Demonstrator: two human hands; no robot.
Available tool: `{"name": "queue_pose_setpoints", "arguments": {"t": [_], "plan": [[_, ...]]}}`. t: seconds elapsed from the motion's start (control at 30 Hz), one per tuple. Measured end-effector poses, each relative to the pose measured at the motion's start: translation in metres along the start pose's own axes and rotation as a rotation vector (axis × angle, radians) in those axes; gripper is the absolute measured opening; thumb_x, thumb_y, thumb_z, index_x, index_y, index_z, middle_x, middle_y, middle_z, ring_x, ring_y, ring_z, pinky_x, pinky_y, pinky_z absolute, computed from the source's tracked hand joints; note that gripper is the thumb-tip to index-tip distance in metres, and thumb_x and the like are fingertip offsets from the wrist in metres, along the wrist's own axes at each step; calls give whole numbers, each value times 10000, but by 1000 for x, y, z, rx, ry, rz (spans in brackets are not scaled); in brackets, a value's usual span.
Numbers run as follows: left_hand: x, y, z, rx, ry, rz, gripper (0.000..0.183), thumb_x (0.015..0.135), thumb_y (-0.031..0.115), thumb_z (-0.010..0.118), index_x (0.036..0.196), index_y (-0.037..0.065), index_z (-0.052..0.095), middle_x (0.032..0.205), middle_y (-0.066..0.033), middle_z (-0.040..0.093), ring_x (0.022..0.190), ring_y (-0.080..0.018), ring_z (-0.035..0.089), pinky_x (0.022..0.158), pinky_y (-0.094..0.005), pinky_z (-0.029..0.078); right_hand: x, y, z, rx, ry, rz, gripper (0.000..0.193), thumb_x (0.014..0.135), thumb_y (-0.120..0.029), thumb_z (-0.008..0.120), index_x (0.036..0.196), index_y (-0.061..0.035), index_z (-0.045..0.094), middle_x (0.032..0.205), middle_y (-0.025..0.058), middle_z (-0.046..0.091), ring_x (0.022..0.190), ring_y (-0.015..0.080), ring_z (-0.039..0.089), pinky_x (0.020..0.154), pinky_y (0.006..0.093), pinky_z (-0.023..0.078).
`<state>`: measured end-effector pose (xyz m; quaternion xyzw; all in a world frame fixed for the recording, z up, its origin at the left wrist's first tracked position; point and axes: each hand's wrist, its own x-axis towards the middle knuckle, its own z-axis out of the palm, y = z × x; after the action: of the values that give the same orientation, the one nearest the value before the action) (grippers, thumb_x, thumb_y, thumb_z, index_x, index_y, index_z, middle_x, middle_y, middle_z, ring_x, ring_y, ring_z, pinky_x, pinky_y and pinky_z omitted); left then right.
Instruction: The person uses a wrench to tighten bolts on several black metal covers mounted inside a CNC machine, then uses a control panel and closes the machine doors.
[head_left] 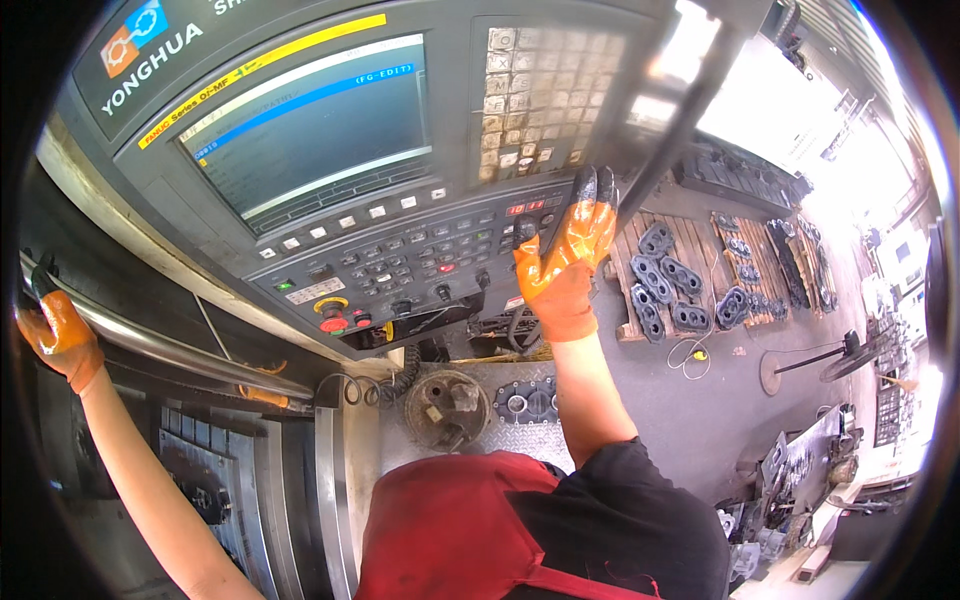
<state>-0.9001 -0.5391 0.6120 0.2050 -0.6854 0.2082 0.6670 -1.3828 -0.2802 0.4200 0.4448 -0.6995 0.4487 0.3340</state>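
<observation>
In the head view, the control panel point(452, 110) is filling the upper left and tilting slightly. Its lit screen point(320, 135) is taking up the left half, while a worn keypad point(530, 95) is sitting toward its upper right corner. A red mushroom button point(332, 318) with a yellow collar is standing out near the lower edge.

The right hand point(572, 255), in an orange glove with dark fingertips, is spreading over the panel's right edge, just below the keypad; it is holding nothing, and whether the fingertips are pressing a key I cannot tell. The left hand point(65, 345), gloved alike, is resting its fingers at the upper end of a shiny metal bar point(180, 345), which is sloping down toward the panel's lower left; how firmly it is gripping I cannot tell.

Beyond the panel's right edge, dark metal castings point(683, 277) are lying on a wooden pallet.
</observation>
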Motion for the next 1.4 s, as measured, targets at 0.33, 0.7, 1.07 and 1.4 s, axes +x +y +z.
{"name": "queue_pose_setpoints", "arguments": {"t": [0.33, 0.7, 1.07, 1.4], "plan": [[-6, 17, 7, -271, 7, -265, 394, 953, 107, 566, 1317, -32, 513, 1227, -114, 602, 955, -134, 566, 842, -252, 453, 0, 14, 20, -153, 28, -85, 672, 759, -132, 579, 1334, 170, 406, 1358, 358, 431, 1277, 506, 391, 1104, 545, 279], [2, 51, 21, -206, 49, -97, 350, 987, 81, 509, 1323, -13, 532, 1254, -93, 586, 1071, -138, 545, 928, -263, 425, 13, 5, 22, -131, 87, -191, 536, 882, -217, 607, 1263, 127, 452, 1128, 308, 480, 1021, 488, 474, 944, 528, 378], [-2, 42, 16, -230, 48, -68, 323, 910, -28, 572, 1229, 17, 562, 1011, -2, 574, 875, -68, 527, 761, -185, 435, 7, 17, 26, -222, 115, -258, 502, 901, -247, 624, 1206, 123, 475, 1050, 294, 475, 967, 479, 471, 889, 529, 389], [-7, 15, 10, -504, 73, -326, 316, 901, -31, 581, 1214, 2, 557, 1046, -41, 608, 892, -108, 570, 787, -222, 470, 4, 13, 23, -107, 69, -129, 602, 741, -150, 628, 1247, 125, 453, 1085, 277, 466, 998, 450, 460, 921, 522, 371]]}}
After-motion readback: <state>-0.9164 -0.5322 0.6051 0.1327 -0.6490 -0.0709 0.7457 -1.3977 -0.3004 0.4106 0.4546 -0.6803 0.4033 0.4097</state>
